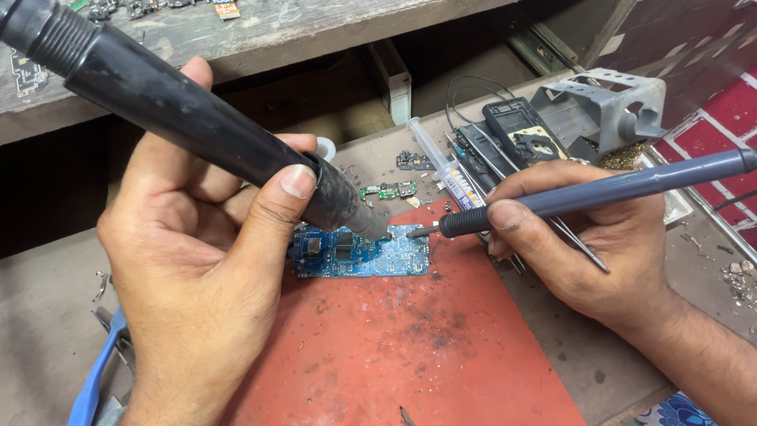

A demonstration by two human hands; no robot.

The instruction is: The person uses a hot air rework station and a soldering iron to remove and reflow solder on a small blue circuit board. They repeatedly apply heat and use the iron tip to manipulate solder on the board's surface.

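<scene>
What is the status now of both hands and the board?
Left hand grips hot-air wand, nozzle over blue circuit board. Right hand holds soldering iron, tip at board edge. Syringe lies behind.

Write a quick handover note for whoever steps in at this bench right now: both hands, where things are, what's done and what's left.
Left hand: gripping the black hot-air handle, its nozzle down on the blue circuit board.
Right hand: holding the grey-blue soldering iron like a pen, with thin tweezers tucked under the fingers; the iron's tip sits at the board's upper right edge.
The board lies on the red mat. A syringe, small green board pieces and a grey metal stand lie behind it.
Done: both tools are placed at one spot on the board.
Left: cannot tell how far the joint work has got; both tools are on the board.
</scene>
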